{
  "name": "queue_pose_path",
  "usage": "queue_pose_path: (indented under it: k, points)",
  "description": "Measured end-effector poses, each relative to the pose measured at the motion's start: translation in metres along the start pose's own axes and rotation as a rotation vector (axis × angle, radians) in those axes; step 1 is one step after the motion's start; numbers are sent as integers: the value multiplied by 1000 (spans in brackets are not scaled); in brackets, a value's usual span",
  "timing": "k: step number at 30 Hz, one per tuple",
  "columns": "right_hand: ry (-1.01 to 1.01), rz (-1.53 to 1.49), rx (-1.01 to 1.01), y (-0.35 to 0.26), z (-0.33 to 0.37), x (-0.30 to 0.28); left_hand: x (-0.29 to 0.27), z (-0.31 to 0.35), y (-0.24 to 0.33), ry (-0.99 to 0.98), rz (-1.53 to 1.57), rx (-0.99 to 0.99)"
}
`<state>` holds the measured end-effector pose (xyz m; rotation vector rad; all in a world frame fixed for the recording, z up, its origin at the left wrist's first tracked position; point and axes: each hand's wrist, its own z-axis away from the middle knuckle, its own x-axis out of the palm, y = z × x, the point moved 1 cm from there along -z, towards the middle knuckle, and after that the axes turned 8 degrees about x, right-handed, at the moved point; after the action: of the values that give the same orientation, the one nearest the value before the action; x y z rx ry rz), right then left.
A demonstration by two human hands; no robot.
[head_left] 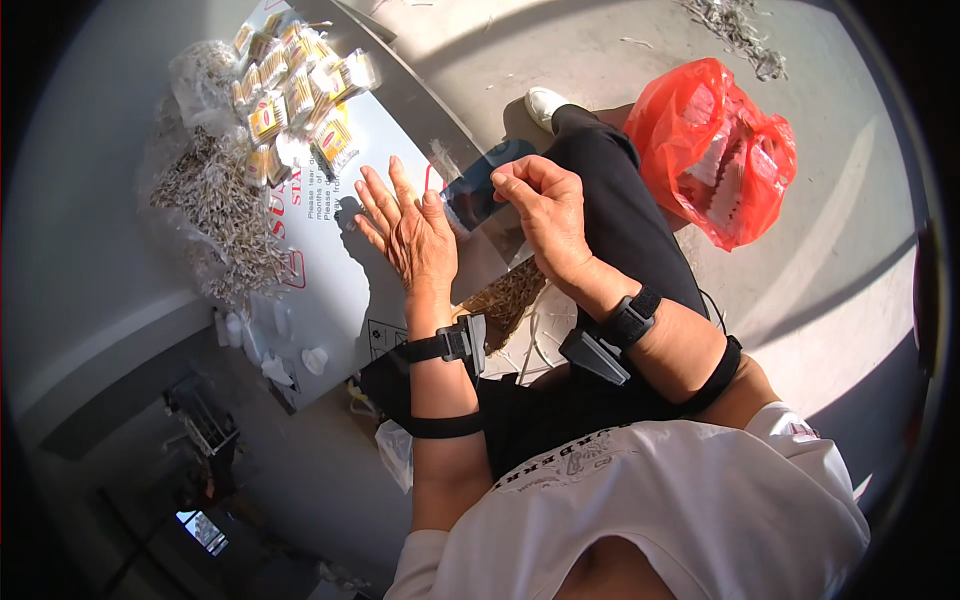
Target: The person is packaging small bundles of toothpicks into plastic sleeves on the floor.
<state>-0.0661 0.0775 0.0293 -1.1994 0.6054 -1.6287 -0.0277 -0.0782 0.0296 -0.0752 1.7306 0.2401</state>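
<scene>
My left hand (413, 240) hovers palm down over a white printed board (345, 265), fingers spread, with nothing in it. To its right, my right hand (548, 212) is closed in a pinch beside a sheet of clear plastic (485, 252) that looks like a bag. The plastic hangs between my hands over the board's edge, and its outline is hard to follow. Beyond my left hand lies a heap of small clear packs (298, 90) with yellow labels, filled with thin sticks. Left of them spreads a pile of loose cotton swabs (215, 205), partly in clear plastic.
A red plastic bag (712, 150) with pale contents stands on the floor at the right. Below my hands, more sticks (505, 298) show in a container. Small white pieces (262, 345) lie at the board's near left corner. My dark-trousered leg (620, 200) stretches along the right side.
</scene>
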Motion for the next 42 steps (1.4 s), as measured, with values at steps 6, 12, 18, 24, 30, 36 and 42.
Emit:
queue_pose_path:
  k: [6, 12, 18, 24, 30, 36, 42]
  points:
    - [-48, -26, 110, 2, -1, -2, 9, -10, -6, -210, -30, -97]
    - [-24, -50, 81, -2, -7, 1, 12, -4, -5, -250, -89, -69]
    - [-20, -43, 92, -6, -9, 2, 16, -2, 0, -200, -179, -45]
    - [-11, -58, 134, -3, -15, 3, 15, -3, -4, -203, -133, -53]
    - [-16, -56, 155, -8, -14, -7, -11, -3, -12, 298, 573, -44]
    - [-17, -67, 139, -4, -18, -5, -14, -25, -3, 287, 759, -121]
    - [-14, -35, 202, -4, -18, -4, 20, -30, -1, 87, 204, -66]
